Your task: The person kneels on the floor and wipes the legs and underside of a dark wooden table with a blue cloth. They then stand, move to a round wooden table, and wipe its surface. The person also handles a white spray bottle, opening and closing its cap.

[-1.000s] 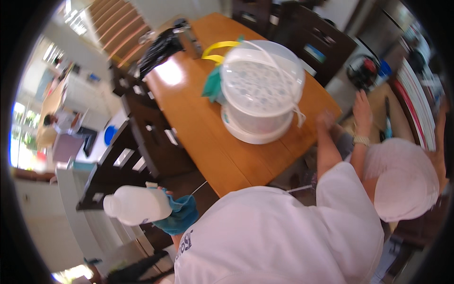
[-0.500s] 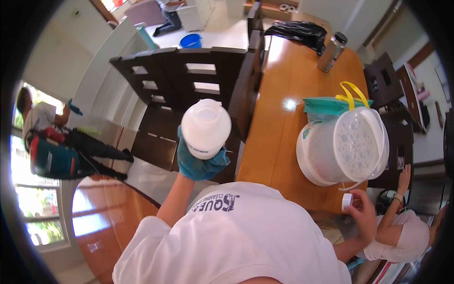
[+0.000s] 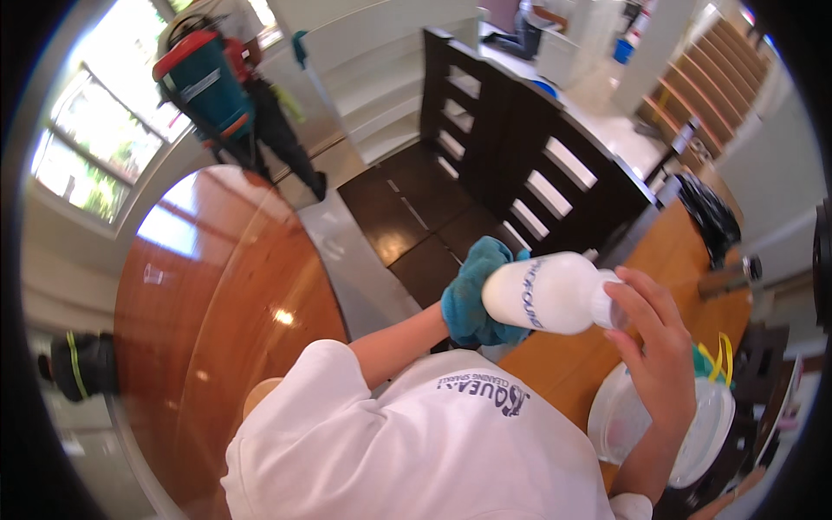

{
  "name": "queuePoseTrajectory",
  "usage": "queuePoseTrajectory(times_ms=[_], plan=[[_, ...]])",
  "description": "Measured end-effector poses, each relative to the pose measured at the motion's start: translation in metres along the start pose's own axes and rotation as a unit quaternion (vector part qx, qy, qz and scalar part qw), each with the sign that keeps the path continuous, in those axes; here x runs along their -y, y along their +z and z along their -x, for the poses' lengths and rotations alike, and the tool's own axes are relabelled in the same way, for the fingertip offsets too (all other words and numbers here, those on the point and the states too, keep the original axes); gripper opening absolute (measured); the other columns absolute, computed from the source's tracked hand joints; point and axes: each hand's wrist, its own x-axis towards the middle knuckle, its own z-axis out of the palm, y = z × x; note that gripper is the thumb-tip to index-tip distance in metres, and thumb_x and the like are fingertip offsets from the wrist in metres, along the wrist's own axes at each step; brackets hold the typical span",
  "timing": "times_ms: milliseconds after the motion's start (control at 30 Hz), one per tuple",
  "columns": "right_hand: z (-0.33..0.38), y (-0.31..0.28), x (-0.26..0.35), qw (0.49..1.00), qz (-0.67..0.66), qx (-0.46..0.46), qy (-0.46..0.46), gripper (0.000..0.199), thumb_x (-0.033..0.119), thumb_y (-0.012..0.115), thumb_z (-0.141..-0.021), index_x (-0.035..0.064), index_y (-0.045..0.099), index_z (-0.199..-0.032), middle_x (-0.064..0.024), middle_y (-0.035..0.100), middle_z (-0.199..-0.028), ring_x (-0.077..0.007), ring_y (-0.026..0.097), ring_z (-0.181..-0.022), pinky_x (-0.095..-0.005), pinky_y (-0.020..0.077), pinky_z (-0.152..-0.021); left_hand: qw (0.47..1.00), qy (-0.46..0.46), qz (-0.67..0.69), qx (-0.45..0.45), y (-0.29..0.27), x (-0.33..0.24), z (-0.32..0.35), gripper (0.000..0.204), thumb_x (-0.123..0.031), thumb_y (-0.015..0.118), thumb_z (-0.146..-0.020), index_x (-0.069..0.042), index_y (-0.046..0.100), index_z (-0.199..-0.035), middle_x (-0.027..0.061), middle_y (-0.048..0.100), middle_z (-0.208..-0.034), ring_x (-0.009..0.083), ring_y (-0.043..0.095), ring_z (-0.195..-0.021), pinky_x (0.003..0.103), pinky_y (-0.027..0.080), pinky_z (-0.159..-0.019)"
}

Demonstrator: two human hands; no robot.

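Observation:
A white plastic bottle (image 3: 555, 295) with blue lettering lies tilted in front of my chest, its neck toward the right. My left hand (image 3: 466, 308) grips the bottle's base through a fuzzy teal cloth or mitt (image 3: 487, 256), which hides the fingers. At the other end, my right hand (image 3: 657, 347) has its thumb and fingers closed around the white cap (image 3: 605, 299) at the bottle's mouth. How tightly the cap sits cannot be made out.
A glossy round table (image 3: 217, 364) stands left, a dark bench (image 3: 555, 165) ahead. On the wooden table (image 3: 555, 368) at right are a translucent tub (image 3: 611, 416), a steel flask (image 3: 724, 279) and a black plastic bag (image 3: 711, 217). A person with a backpack machine (image 3: 208, 87) stands far left.
My right hand has brought the cap from the right side to the bottle's mouth. The bottle has tipped from upright toward the right, and my view has swung left.

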Motion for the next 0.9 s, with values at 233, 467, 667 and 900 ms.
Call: queuePoseTrajectory(times_ms=[233, 467, 667, 900], plan=[[-0.029, 0.012, 0.005, 0.997, -0.034, 0.070, 0.031, 0.048, -0.003, 0.072, -0.068, 0.0071, 0.058, -0.113, -0.0114, 0.056, -0.116, -0.0285, 0.058, -0.102, -0.0330, 0.0514, -0.082, 0.983, 0.142, 0.111, -0.046, -0.022, -0.004, 0.019, 0.008, -0.015, 0.055, -0.086, -0.019, 0.049, -0.088, 0.0023, 0.059, -0.106, 0.0185, 0.056, -0.104, 0.038, 0.051, -0.083], [-0.040, 0.019, 0.003, 0.996, -0.026, 0.079, 0.042, 0.039, 0.012, 0.070, -0.076, 0.0087, 0.057, -0.113, -0.0143, 0.061, -0.100, -0.0297, 0.062, -0.085, -0.0368, 0.0518, -0.070, 0.983, 0.099, 0.110, -0.108, -0.012, -0.019, 0.020, 0.019, -0.018, 0.062, -0.080, -0.016, 0.055, -0.098, 0.0048, 0.059, -0.101, 0.0218, 0.057, -0.095, 0.039, 0.050, -0.076], [-0.038, 0.036, -0.013, 0.988, 0.105, 0.025, 0.113, 0.036, 0.040, 0.051, -0.091, 0.0152, 0.054, -0.117, -0.0182, 0.058, -0.058, -0.0403, 0.060, -0.059, -0.0467, 0.0473, -0.056, 0.674, 0.440, -0.594, -0.007, 0.003, -0.034, 0.015, 0.038, -0.028, 0.073, -0.066, -0.008, 0.057, -0.094, 0.0076, 0.057, -0.091, 0.0262, 0.053, -0.080, 0.039, 0.043, -0.069], [-0.027, -0.014, -0.012, 0.989, 0.030, 0.142, -0.020, 0.044, 0.028, 0.066, -0.079, 0.0115, 0.055, -0.118, -0.0106, 0.056, -0.119, -0.0272, 0.060, -0.097, -0.0382, 0.0486, -0.079, 0.988, -0.059, 0.036, -0.136, 0.005, -0.016, -0.013, 0.033, -0.054, 0.046, -0.088, -0.025, 0.055, -0.101, -0.0020, 0.064, -0.105, 0.0201, 0.061, -0.087, 0.041, 0.052, -0.059]])
